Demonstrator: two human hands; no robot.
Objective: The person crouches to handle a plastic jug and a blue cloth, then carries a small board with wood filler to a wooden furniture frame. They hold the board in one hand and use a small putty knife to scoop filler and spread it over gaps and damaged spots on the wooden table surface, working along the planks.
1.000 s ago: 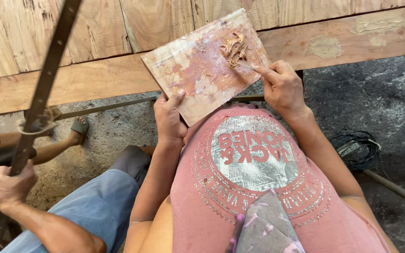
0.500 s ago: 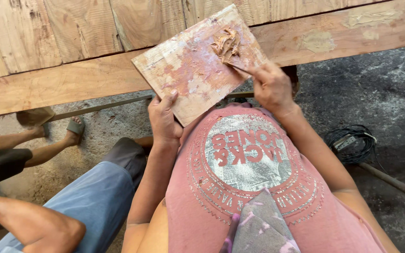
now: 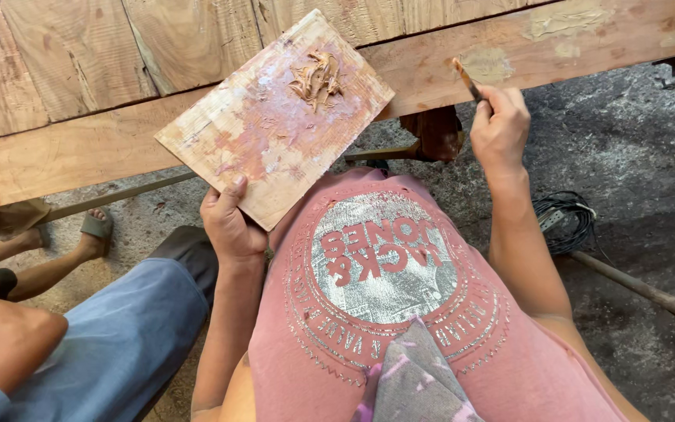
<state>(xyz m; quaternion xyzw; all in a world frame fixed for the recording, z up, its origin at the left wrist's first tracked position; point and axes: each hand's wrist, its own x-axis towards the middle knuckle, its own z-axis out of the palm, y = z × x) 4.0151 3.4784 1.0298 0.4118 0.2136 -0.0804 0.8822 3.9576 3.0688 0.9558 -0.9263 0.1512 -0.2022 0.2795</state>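
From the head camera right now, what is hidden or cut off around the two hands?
- Putty knife: handle hidden inside the right hand.
- Left hand: fingers hidden beneath the smeared board.
- Wooden beam: both ends cut off by the frame edges.
- Person in blue: mostly out of frame, left.

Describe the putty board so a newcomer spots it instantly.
Start at the long wooden beam crossing the top of the view. In front of it the left hand grips a flat rectangular board by its lower edge, tilted. Only it carries pinkish smears and a brown putty lump.
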